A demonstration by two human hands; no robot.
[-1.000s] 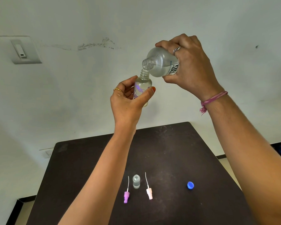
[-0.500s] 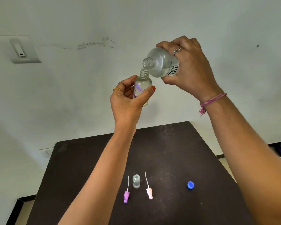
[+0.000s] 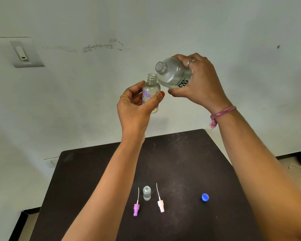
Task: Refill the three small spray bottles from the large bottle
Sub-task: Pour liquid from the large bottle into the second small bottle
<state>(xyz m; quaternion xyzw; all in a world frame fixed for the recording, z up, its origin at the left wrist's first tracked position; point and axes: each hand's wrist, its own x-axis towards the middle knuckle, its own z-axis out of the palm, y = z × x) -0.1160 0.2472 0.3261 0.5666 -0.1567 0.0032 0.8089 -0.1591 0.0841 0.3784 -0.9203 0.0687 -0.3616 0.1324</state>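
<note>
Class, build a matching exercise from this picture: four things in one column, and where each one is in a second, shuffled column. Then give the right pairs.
Things:
1. large bottle
2. flowered spray bottle
3. blue cap
4. purple spray top

Places:
A. lying on the table, left of a small clear bottle
B. gripped in the left hand
C. alone on the table, far right
D. tilted in the right hand

Pairs: 1-D, 2-B, 3-C, 4-A

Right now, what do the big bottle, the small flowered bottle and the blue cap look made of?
Large bottle: clear, likely plastic; see-through wall with a moulded threaded neck and black print. Glass can't be ruled out.
Small flowered bottle: clear, glossy, plastic or glass; liquid shows through, purple flower print on the wall.
Blue cap: opaque moulded plastic, by its even colour and slight sheen.
</note>
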